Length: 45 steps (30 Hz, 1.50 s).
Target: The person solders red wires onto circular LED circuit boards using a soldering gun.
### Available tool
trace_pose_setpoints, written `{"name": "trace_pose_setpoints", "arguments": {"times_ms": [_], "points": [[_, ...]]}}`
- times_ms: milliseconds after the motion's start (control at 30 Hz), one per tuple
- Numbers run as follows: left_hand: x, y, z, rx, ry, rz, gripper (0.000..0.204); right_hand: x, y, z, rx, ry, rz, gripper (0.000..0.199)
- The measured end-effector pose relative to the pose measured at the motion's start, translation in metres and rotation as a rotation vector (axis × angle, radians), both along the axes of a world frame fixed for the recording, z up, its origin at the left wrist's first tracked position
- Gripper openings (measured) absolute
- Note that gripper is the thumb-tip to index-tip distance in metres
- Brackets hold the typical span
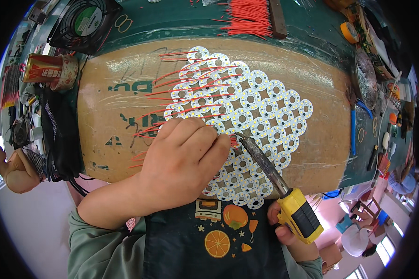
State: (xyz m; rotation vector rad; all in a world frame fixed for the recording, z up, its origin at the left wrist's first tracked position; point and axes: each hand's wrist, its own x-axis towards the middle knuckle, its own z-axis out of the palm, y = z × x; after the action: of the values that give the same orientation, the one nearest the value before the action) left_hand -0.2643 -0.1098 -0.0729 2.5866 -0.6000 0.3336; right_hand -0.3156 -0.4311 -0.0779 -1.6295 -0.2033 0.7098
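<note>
A crowded green workbench [181, 18] is filling the view, with a sheet of brown cardboard [107, 116] lying across it as a work mat. Sitting on the cardboard is a panel of round white circuit discs [251, 111], joined edge to edge, many already trailing thin red wires [181, 88] off to the left. The left hand [181, 162] is pressing down on the panel's near-left part, fingers curled together and pinching what looks like a red wire end at the fingertips [221, 142]. The right hand [284, 228] is clamped around the yellow handle of a soldering iron [270, 172], its tip meeting the disc right beside those fingertips.

That panel looks thin, light and stiff, likely to snap along its joins, so it is best held flat by pressing on the discs. The wires look soft and springy, best pinched near the stripped end. The iron's metal shaft is probably hot; the handle is the only safe grip.

Further back, a bundle of loose red wires [246, 18], a black fan [84, 23], a red can [42, 69] and a tape roll [349, 31] are sitting around.
</note>
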Motion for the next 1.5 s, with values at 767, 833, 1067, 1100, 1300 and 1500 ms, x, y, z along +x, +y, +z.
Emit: {"name": "trace_pose_setpoints", "arguments": {"times_ms": [767,833,1067,1100,1300,1500], "points": [[-0.001,-0.004,0.000,-0.028,0.028,0.027,0.032,-0.005,-0.001,0.003,0.201,0.145,-0.156,0.030],[0.000,-0.005,-0.001,-0.030,0.024,0.030,0.032,-0.006,0.000,0.004,0.209,0.155,-0.175,0.030],[-0.005,-0.006,0.004,-0.033,-0.036,0.025,0.035,-0.009,-0.004,0.000,0.217,0.104,-0.157,0.029],[-0.006,-0.005,0.004,-0.027,-0.018,0.005,0.035,-0.009,-0.005,0.000,0.242,0.105,-0.154,0.029],[-0.006,-0.006,0.002,-0.022,0.009,-0.032,0.026,-0.010,-0.008,0.000,0.132,0.026,-0.108,0.028],[-0.007,-0.009,0.002,-0.056,0.023,-0.006,0.036,-0.011,-0.010,-0.001,0.091,0.006,-0.069,0.031]]}}
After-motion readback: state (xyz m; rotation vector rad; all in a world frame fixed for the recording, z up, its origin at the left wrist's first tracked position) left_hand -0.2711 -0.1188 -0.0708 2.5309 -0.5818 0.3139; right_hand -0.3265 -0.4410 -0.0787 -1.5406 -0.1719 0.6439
